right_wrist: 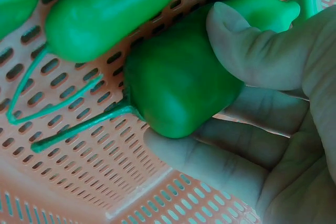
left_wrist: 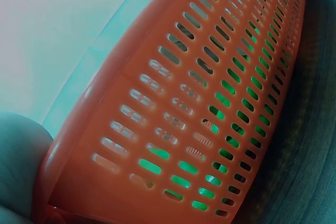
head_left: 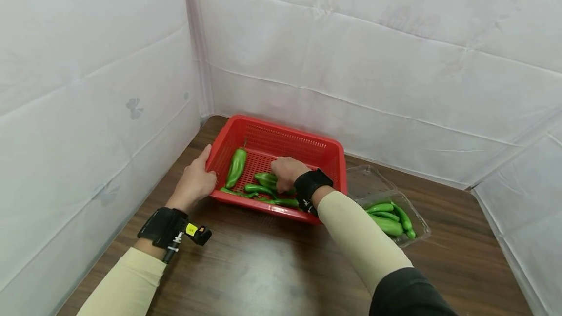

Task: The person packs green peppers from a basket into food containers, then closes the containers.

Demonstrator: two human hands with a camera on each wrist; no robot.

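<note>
A red slotted basket (head_left: 281,143) stands on the dark wooden bench (head_left: 263,267), close to the corner of the white sheeted walls (head_left: 395,62). The left hand (head_left: 193,182) lies against the basket's end wall at nine o'clock, fingers fairly straight along the rim and the thumb towards the near corner; the left wrist view shows only the basket's slotted side (left_wrist: 210,103) with green showing through the holes. The right hand (head_left: 286,172) reaches down inside the basket near its centre. In the right wrist view its thumb and curled fingers (right_wrist: 210,161) pinch the stem end of a green pepper (right_wrist: 178,87), which rests on the basket floor with its thin stalk pointing to eight o'clock. Another long pepper (right_wrist: 115,9) lies just beside it at eleven o'clock, touching or nearly so. In the head view a further pepper (head_left: 236,167) lies apart, at nine o'clock inside the basket. At three o'clock from the basket, an open clear plastic box (head_left: 419,218) holds several more green peppers (head_left: 388,216).
</note>
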